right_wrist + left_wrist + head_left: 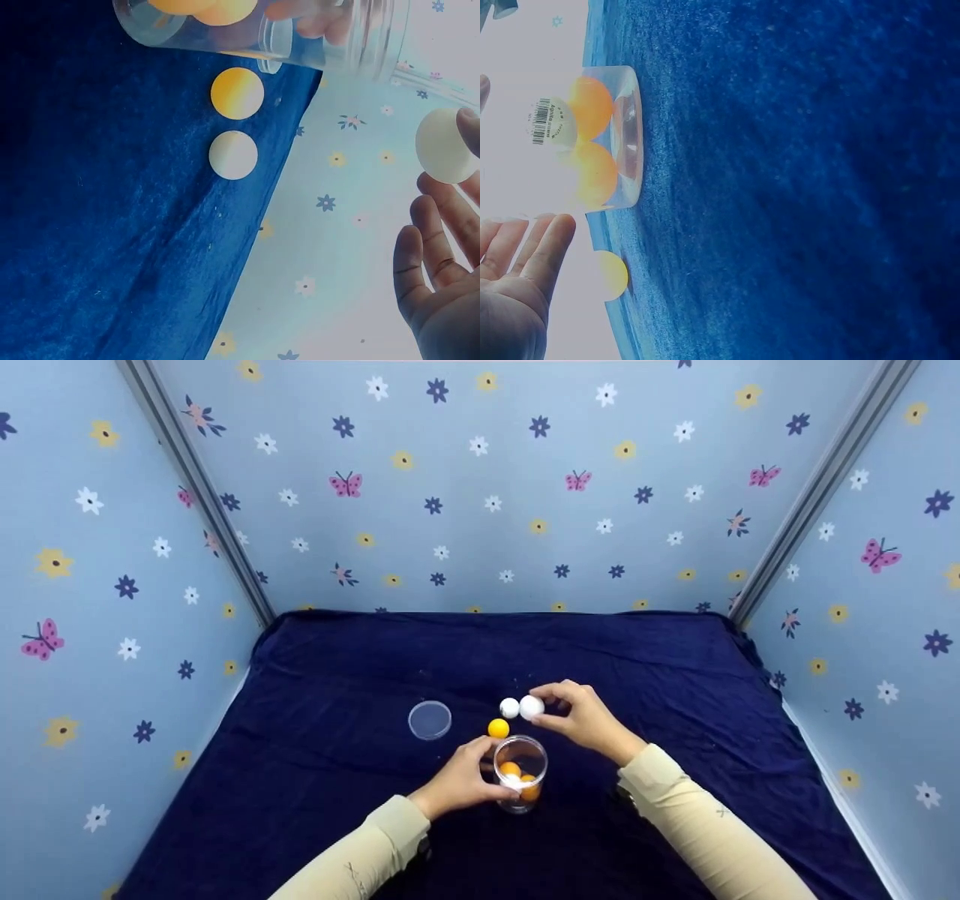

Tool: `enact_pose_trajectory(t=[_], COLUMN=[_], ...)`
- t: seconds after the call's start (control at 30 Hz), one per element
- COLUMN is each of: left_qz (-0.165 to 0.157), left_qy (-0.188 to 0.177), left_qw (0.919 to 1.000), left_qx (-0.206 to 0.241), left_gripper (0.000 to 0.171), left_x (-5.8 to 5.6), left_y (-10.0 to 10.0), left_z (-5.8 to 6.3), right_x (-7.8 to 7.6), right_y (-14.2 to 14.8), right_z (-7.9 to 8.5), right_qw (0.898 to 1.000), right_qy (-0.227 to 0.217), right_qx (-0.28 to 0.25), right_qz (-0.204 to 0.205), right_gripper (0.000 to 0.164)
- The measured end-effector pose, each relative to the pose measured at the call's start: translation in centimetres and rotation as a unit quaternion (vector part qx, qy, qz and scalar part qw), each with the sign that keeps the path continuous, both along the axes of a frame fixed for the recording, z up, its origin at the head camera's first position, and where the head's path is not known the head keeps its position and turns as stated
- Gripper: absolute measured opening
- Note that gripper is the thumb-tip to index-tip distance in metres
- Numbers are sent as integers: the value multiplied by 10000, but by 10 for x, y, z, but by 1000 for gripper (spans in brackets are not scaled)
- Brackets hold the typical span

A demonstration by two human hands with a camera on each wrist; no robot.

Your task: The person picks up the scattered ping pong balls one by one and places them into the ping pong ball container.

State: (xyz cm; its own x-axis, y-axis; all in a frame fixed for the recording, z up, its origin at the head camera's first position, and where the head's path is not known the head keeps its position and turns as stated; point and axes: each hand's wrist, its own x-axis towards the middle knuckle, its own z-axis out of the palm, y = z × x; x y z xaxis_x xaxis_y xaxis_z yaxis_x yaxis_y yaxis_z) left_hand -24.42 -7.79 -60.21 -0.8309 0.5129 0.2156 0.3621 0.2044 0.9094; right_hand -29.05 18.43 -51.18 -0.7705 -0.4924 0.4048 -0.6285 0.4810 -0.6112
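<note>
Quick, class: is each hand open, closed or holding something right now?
Left hand: holding the clear jar.
Right hand: holding a white ball in a pinch.

Six balls are counted in all. Three are orange balls (pixel 499 728): two are contained in the jar (pixel 528 751), and one is seen loose on the cloth (pixel 337 682). Three are white balls (pixel 532 707): one is contained in the jar, one is seen on the cloth, and one is held in the right hand (pixel 589 721). Only one jar is found, gripped by the left hand (pixel 463 781), and one round lid (pixel 430 720) is seen. Two hands are shown in total, with two sleeves (pixel 712 825). One cloth is spread beneath. Three patterned walls (pixel 517 506) and two grey posts (pixel 199 487) are counted.
</note>
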Motion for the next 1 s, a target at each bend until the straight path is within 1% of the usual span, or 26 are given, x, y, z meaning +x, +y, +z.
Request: enact_pose_trajectory(t=[0.57, 0.8, 1.0], left_qz=[-15, -43, -34], left_qy=[28, 95, 87], left_qw=[10000, 9999, 9999], left_qx=[-25, -43, -80], left_gripper=[72, 73, 75], left_x=[-1, -2, -1], left_y=[1, 1, 0], left_z=[1, -1, -1], right_x=[13, 19, 23], right_y=[0, 1, 1], right_z=[-1, -5, -11], right_qw=[9990, 9978, 9974], right_qy=[274, 396, 392], right_qx=[50, 55, 67], right_qz=[348, 528, 606], right_gripper=[36, 36, 37])
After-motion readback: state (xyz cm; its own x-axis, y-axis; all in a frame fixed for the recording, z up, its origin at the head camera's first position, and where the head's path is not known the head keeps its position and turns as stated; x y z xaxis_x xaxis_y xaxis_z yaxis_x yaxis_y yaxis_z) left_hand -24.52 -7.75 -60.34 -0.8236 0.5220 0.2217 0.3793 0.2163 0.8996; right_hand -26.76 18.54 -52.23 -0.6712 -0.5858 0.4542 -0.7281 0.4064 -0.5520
